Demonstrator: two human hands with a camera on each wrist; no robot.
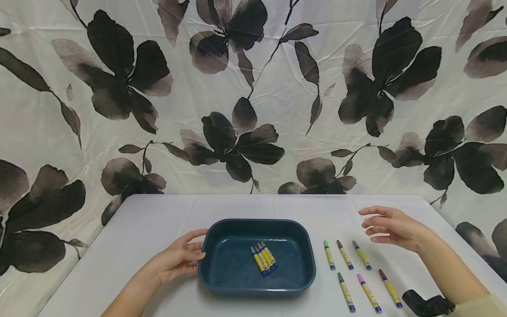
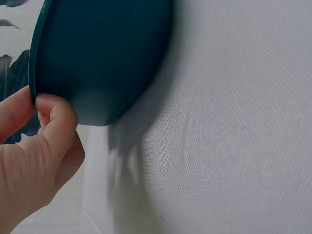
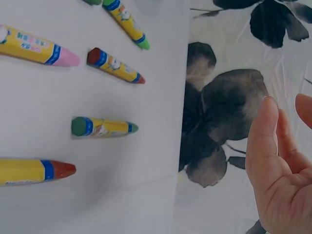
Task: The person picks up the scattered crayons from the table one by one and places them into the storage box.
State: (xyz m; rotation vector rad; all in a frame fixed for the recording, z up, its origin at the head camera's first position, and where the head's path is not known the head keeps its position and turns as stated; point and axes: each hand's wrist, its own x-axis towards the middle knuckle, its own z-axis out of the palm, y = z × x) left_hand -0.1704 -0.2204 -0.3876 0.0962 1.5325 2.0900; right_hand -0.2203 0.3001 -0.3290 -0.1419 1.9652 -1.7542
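Note:
A dark teal rectangular tray (image 1: 253, 288) stands mid-table in the head view. My left hand (image 1: 180, 257) is at its left end, thumb and fingers pinching the rim, as the left wrist view shows close up on the tray wall (image 2: 102, 53). Inside lie several crayons (image 1: 264, 258) side by side, in yellow wrappers with blue bands. My right hand (image 1: 396, 229) hovers over the right side of the table, fingers loosely extended and holding nothing. Nearest to it is a dark green crayon (image 1: 362, 255); the right wrist view shows that green crayon (image 3: 105, 126) apart from the hand (image 3: 282, 170).
Two rows of crayons lie right of the tray: a light green crayon (image 1: 329, 255) and a reddish-brown crayon (image 1: 345, 255) behind, a green crayon (image 1: 346, 292), a pink crayon (image 1: 369, 293) and a brown crayon (image 1: 390, 288) in front. A floral cloth (image 1: 301, 110) hangs behind the white table (image 1: 166, 211).

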